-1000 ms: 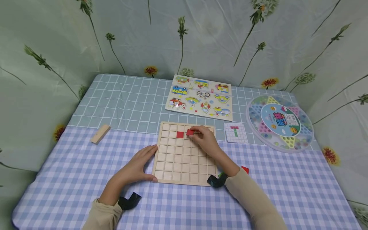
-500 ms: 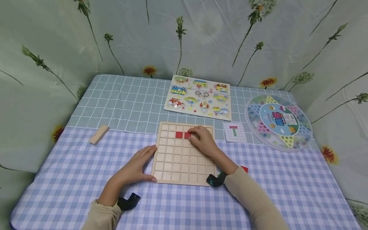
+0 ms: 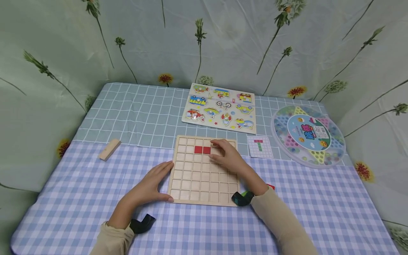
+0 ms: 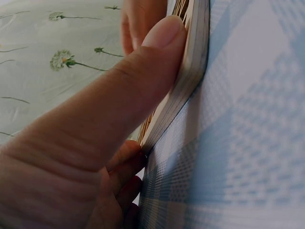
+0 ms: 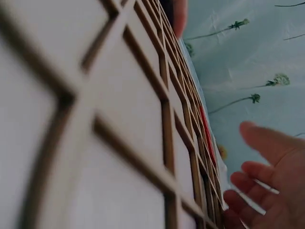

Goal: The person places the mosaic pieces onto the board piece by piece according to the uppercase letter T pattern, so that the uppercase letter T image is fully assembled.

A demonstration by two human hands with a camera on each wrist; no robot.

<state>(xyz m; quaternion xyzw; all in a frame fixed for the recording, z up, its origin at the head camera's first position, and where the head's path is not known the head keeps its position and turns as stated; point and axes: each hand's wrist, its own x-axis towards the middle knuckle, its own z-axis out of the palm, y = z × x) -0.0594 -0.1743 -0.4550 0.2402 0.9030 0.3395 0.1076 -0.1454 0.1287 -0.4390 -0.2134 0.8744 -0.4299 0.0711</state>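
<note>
A wooden grid board lies flat on the checked cloth. Two red square tiles sit side by side in its second row from the far edge. My right hand hovers just right of them, thumb and fingers apart, holding nothing. In the right wrist view the right fingers are spread beside the board, with a thin red strip of tile showing. With straight fingers and thumb, my left hand rests against the board's left edge; the left thumb touches the near corner.
Right of the board lies a pattern card with a red and green T. Behind are a vehicle puzzle and a round board-game case. A wooden block lies left. Red and green pieces peek out near the right wrist.
My right hand set the second red tile into the cell beside the first, let it go and shifted slightly right. The left hand stayed at the board's edge.
</note>
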